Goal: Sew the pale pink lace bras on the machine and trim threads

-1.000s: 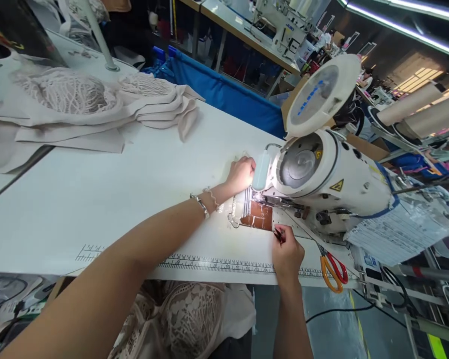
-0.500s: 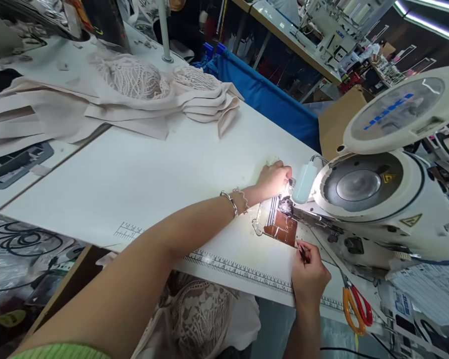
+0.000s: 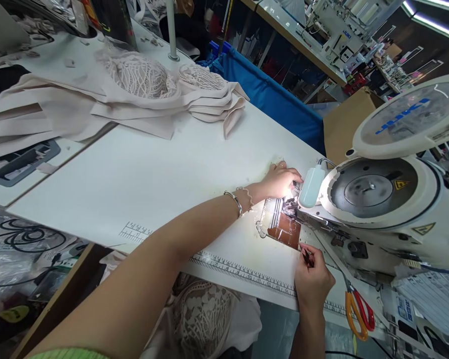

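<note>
My left hand [image 3: 281, 178] reaches across the white table [image 3: 153, 184] to the needle area of the white sewing machine [image 3: 381, 204], its fingers against the presser foot by the small lamp [image 3: 310, 188]. A bracelet sits on that wrist. My right hand [image 3: 313, 279] rests at the table's near edge and pinches a small dark tool [image 3: 306, 256], its tip pointing at the brown plate [image 3: 285, 229] under the needle. What the left fingers grip is hidden.
A stack of beige lace garments [image 3: 145, 87] lies at the table's far left. Orange and red scissors [image 3: 356, 309] lie right of my right hand. A ruler strip [image 3: 243, 271] runs along the near edge. More lace fabric [image 3: 202, 319] sits in my lap. Blue cloth bin [image 3: 269, 99] behind.
The view shifted left and closer to the machine. Both hands stay at the needle area; the left hand has settled slightly closer to the presser foot.
</note>
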